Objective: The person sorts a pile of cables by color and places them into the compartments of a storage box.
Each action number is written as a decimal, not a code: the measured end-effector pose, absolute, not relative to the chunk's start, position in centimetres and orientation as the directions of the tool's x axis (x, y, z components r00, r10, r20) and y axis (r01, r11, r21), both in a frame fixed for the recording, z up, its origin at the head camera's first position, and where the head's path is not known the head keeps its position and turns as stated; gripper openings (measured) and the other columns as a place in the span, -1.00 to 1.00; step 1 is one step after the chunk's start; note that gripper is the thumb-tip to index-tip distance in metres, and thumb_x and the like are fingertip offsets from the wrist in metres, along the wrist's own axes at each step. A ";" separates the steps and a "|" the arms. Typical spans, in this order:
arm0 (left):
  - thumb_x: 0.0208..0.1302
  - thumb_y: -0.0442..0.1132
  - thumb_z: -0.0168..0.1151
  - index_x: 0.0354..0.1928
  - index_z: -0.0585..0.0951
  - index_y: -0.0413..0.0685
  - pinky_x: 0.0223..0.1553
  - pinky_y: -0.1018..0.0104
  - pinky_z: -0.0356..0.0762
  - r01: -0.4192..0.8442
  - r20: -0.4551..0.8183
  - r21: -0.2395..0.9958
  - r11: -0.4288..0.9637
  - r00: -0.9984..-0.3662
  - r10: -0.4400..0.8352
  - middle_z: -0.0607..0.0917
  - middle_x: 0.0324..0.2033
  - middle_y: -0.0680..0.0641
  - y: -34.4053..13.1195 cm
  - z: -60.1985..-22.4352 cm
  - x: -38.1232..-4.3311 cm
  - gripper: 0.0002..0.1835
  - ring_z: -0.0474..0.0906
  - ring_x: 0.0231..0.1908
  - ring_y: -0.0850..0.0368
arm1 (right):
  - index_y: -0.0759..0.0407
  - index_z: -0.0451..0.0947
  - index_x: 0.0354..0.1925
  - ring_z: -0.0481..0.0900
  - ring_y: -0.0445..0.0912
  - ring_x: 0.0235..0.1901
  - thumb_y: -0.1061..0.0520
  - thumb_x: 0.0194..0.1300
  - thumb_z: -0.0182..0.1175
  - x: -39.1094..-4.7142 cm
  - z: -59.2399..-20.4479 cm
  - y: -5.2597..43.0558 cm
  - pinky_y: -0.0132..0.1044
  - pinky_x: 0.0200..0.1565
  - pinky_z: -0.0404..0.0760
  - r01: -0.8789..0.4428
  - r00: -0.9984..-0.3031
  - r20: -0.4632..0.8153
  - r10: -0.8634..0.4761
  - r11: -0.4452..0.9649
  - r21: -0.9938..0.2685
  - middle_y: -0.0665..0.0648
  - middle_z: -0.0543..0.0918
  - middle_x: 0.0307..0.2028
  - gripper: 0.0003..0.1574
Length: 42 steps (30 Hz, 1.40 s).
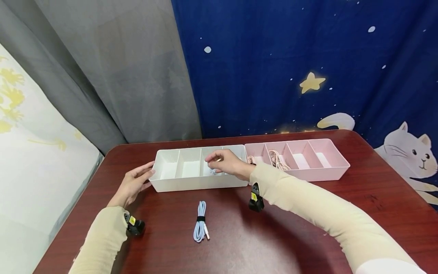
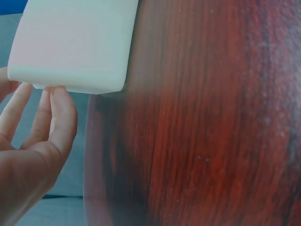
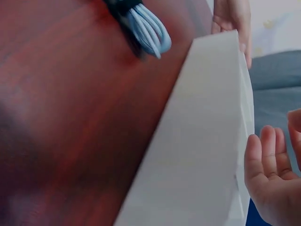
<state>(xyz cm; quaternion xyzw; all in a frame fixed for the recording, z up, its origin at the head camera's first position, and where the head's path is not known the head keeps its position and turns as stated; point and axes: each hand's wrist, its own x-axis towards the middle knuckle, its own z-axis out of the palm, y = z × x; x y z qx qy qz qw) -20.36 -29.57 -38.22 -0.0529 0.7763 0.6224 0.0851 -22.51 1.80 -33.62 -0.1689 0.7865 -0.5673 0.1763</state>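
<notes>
A white divided storage box (image 1: 198, 184) stands on the table. My left hand (image 1: 134, 184) is at its left end, with slightly bent fingers touching the end wall; in the left wrist view the fingertips (image 2: 60, 92) meet the box's edge. Over the box's third compartment from the left hovers my right hand (image 1: 227, 163), its fingers loosely bent. The right wrist view shows nothing between those fingers (image 3: 269, 146). Something pale blue (image 1: 214, 171) lies in the compartment below, partly hidden by the hand. In front of the box lies a bundled light blue cable (image 1: 199, 228) with a black strap.
A pink divided box (image 1: 313, 175) stands end to end with the white one on the right. Pinkish cables (image 1: 278, 160) lie in its left compartments. The dark red wooden table (image 1: 164, 247) has curtains (image 1: 256, 76) behind it.
</notes>
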 end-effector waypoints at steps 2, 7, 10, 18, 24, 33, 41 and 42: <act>0.19 -0.02 0.12 0.30 0.19 -0.03 -0.04 0.18 0.41 -0.186 -0.196 0.957 0.220 -0.980 0.022 0.27 0.14 -0.20 -29.6 -38.2 -20.4 -0.34 0.45 -0.19 0.35 | 0.41 0.48 -0.12 0.48 -0.18 -0.37 0.31 0.17 0.10 -22.0 -33.9 1.8 -0.28 -0.26 0.56 -0.092 -0.877 -0.058 -0.477 0.287 -0.954 0.14 0.52 -0.31 -0.72; 0.19 -0.01 0.13 0.30 0.19 -0.04 -0.02 0.15 0.39 -0.183 -0.192 0.958 0.222 -0.981 0.022 0.28 0.14 -0.20 -29.5 -38.1 -20.3 -0.33 0.45 -0.19 0.37 | 0.45 0.49 -0.19 0.48 -0.21 -0.46 0.34 0.13 0.11 -20.6 -34.6 1.8 -0.38 -0.37 0.54 -0.226 -0.835 0.049 -0.549 0.259 -0.939 0.19 0.57 -0.33 -0.76; 0.19 -0.01 0.13 0.31 0.18 -0.05 -0.02 0.15 0.38 -0.182 -0.193 0.959 0.215 -0.981 0.027 0.26 0.15 -0.23 -29.6 -38.1 -20.2 -0.32 0.45 -0.20 0.37 | 0.49 0.48 -0.22 0.47 -0.24 -0.51 0.37 0.11 0.10 -19.5 -35.1 1.7 -0.34 -0.41 0.54 -0.264 -0.803 0.070 -0.592 0.247 -0.932 0.23 0.58 -0.35 -0.77; 0.19 -0.02 0.12 0.30 0.19 -0.04 -0.03 0.17 0.40 -0.186 -0.195 0.958 0.217 -0.981 0.020 0.25 0.16 -0.22 -29.5 -38.1 -20.3 -0.33 0.45 -0.20 0.37 | 0.47 0.46 -0.19 0.53 0.03 -0.45 0.38 0.13 0.11 -17.4 -36.8 1.2 -0.07 -0.40 0.56 -0.205 -0.730 -0.035 -0.682 0.268 -0.942 0.15 0.57 -0.42 -0.77; 0.17 0.00 0.13 0.30 0.18 -0.06 -0.02 0.16 0.39 -0.175 -0.185 0.962 0.212 -0.982 0.028 0.25 0.16 -0.24 -29.6 -38.1 -20.2 -0.31 0.46 -0.20 0.38 | 0.44 0.45 -0.17 0.52 -0.06 -0.46 0.38 0.11 0.12 -16.9 -37.6 0.7 -0.26 -0.46 0.57 -0.171 -0.721 -0.090 -0.687 0.302 -0.938 0.13 0.54 -0.39 -0.75; 0.20 0.00 0.11 0.31 0.18 -0.06 -0.11 0.30 0.47 -0.155 -0.166 0.961 0.230 -0.986 0.028 0.26 0.16 -0.24 -29.6 -38.4 -20.3 -0.33 0.45 -0.19 0.40 | 0.46 0.39 -0.11 0.48 -0.14 -0.47 0.39 0.07 0.15 -16.1 -38.8 0.2 -0.26 -0.43 0.58 -0.088 -0.771 -0.118 -0.626 0.288 -0.953 0.18 0.45 -0.30 -0.65; 0.19 -0.01 0.11 0.31 0.18 -0.05 -0.10 0.30 0.46 -0.162 -0.172 0.963 0.215 -0.985 0.029 0.24 0.18 -0.25 -29.7 -38.5 -20.3 -0.33 0.45 -0.19 0.39 | 0.44 0.35 -0.07 0.51 -0.13 -0.38 0.42 0.01 0.17 -15.6 -39.8 -0.4 -0.33 -0.41 0.57 -0.020 -0.802 -0.137 -0.582 0.255 -0.967 0.18 0.40 -0.29 -0.56; 0.19 0.00 0.11 0.31 0.18 -0.05 -0.09 0.28 0.45 -0.163 -0.173 0.963 0.213 -0.984 0.029 0.23 0.18 -0.26 -29.7 -38.4 -20.3 -0.32 0.45 -0.19 0.39 | 0.43 0.34 -0.07 0.51 -0.13 -0.39 0.42 0.01 0.17 -15.6 -39.9 -0.4 -0.32 -0.42 0.57 -0.011 -0.802 -0.140 -0.580 0.250 -0.968 0.18 0.40 -0.29 -0.55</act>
